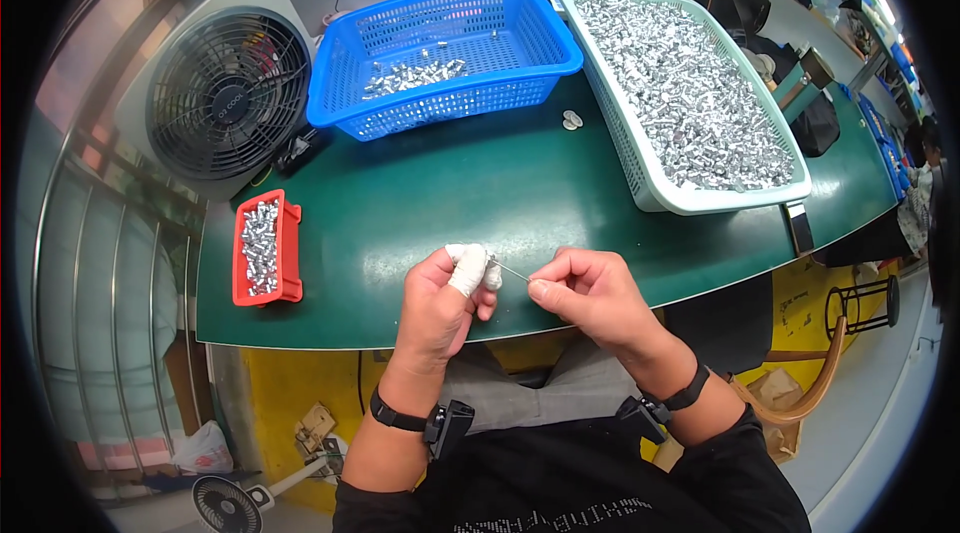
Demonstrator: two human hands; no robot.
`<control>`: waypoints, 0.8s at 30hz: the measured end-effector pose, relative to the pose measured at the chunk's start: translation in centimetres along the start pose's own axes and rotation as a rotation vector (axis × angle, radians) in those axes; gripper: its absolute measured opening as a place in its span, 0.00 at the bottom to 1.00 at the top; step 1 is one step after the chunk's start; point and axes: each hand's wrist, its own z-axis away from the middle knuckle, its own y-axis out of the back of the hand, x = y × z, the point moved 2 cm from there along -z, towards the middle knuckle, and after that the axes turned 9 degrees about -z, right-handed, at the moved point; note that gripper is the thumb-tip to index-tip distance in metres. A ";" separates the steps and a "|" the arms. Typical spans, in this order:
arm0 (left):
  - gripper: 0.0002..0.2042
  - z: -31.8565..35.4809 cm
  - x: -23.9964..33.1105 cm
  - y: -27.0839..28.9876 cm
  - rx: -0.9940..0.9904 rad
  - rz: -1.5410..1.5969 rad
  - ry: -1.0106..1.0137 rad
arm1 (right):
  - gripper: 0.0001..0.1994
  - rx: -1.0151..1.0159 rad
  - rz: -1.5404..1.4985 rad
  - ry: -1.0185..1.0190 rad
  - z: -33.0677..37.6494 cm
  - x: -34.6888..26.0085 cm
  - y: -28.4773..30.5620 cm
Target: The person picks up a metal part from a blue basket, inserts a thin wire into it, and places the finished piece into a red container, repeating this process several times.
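Note:
My left hand (pixel 447 293) is closed above the front edge of the table, with white wrapping on its thumb and a finger. It pinches a small metal part (pixel 491 260) that is mostly hidden by the fingertips. From the right, my right hand (pixel 585 295) is closed on a thin metal rod (pixel 514 274), whose far end meets the part at the left fingertips. Whether the rod sits inside the part or only touches it, I cannot tell.
A red bin (pixel 291 248) of small metal parts stands at the left. Behind are a blue basket (pixel 445 103) with some parts and a pale green basket (pixel 650 195) full of them. A black fan (pixel 230 98) stands at the back left. Small metal pieces (pixel 572 120) lie between the baskets.

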 end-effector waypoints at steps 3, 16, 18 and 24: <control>0.09 -0.6 0.1 0.0 -0.002 -0.039 0.071 | 0.03 -0.007 0.478 0.458 -0.3 -0.7 0.3; 0.07 -0.8 1.6 -0.2 -0.140 -0.198 -0.033 | 0.01 -0.062 -0.010 -0.074 0.5 -1.6 2.3; 0.08 -1.0 1.3 1.0 -0.060 -0.177 0.048 | 0.01 -0.043 0.277 0.176 0.7 -2.0 2.0; 0.08 -1.0 1.0 2.7 0.015 0.206 0.000 | 0.01 0.043 0.452 0.303 1.7 -2.7 1.5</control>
